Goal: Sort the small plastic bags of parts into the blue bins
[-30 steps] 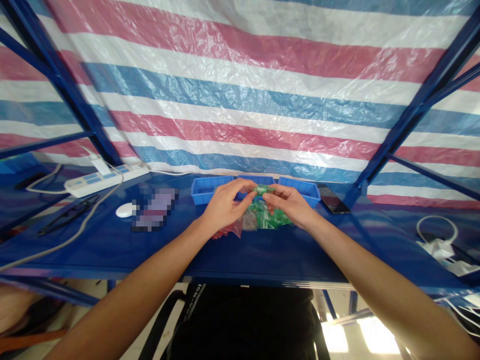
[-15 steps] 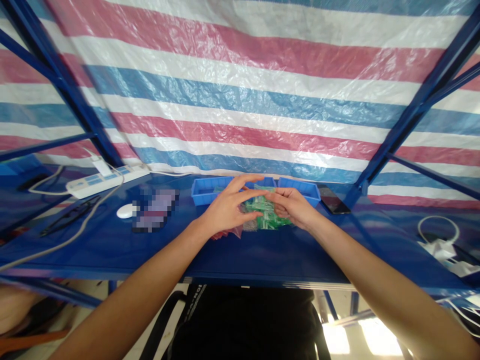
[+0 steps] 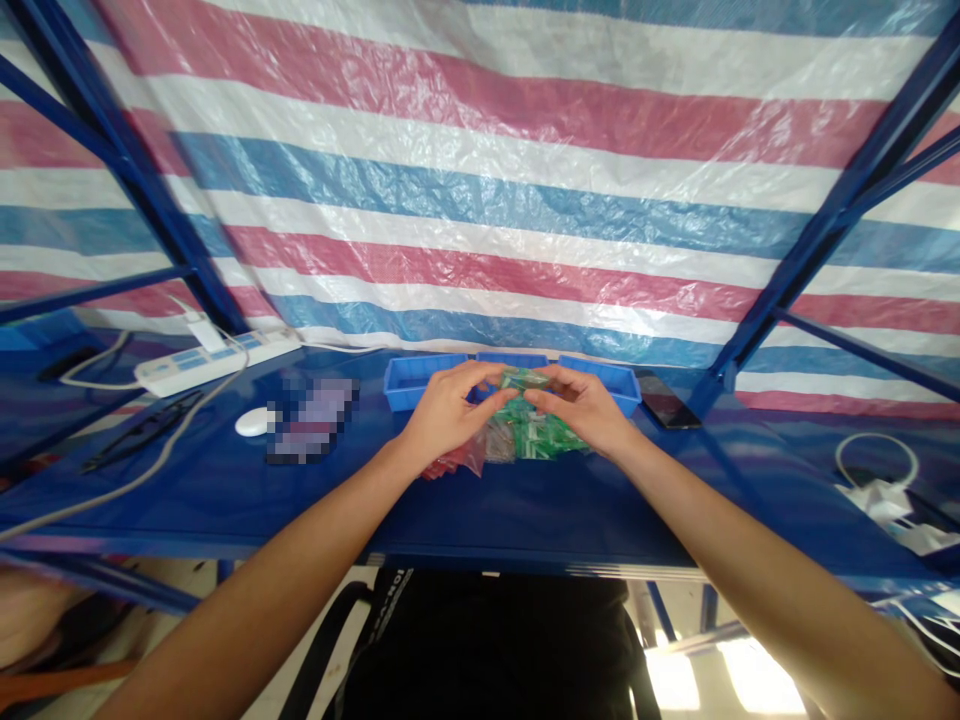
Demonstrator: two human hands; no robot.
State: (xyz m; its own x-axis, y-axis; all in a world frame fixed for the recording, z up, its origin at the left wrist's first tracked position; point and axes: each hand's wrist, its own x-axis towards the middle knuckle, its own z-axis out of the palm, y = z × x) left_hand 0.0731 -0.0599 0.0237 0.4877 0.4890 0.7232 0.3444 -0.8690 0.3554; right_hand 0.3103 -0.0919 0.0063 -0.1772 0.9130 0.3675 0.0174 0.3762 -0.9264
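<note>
Between my two hands is a small clear plastic bag [image 3: 523, 378] with something green in it, raised just over the pile. My left hand [image 3: 448, 408] pinches its left end between thumb and fingers. At the right end, my right hand [image 3: 586, 402] grips it the same way. Below the hands lie several green-filled bags [image 3: 541, 436], a clear bag with pale contents [image 3: 500, 442] and a bag with red pieces [image 3: 459, 458]. What the small pieces are, I cannot make out.
Behind the hands stand three blue bins: a left bin [image 3: 405, 398], a middle bin [image 3: 517, 358] and a right bin [image 3: 626, 388]. A dark phone [image 3: 670, 402] lies right. Leftward are a white mouse [image 3: 253, 422], a power strip [image 3: 217, 362] and a cable [image 3: 180, 430].
My left hand has closed from a spread pose onto the bag's left end. The bag has come up level between both hands, and my right hand has turned slightly.
</note>
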